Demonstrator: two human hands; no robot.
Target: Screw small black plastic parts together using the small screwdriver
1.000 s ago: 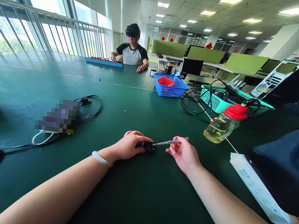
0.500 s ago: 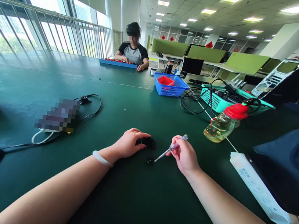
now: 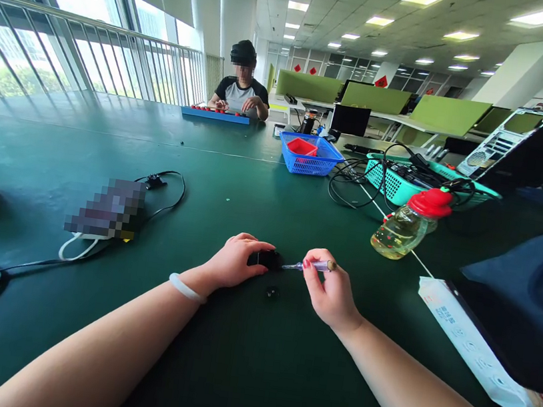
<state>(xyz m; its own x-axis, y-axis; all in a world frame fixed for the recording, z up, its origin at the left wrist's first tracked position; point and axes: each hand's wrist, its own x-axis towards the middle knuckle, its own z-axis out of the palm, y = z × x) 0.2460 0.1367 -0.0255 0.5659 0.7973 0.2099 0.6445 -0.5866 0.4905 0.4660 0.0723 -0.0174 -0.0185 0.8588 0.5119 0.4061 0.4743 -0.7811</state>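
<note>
Left wrist: one plain white wristband [image 3: 187, 288], smooth and rounded in section, circling between the left hand [image 3: 237, 263] and the left forearm [image 3: 106, 335], which is uncovered and broadens away from the wristband. Right of the wristband, the right hand [image 3: 332, 291] shows reddish nails [image 3: 307, 264], probably polished, though too small to be certain; the right forearm [image 3: 426, 394], farther right of the wristband, is likewise uncovered.

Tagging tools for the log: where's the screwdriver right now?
Head view, lower middle, slightly right of centre: the screwdriver is in the person's right hand, its tip pointing left toward the black object held by the left hand.
</note>
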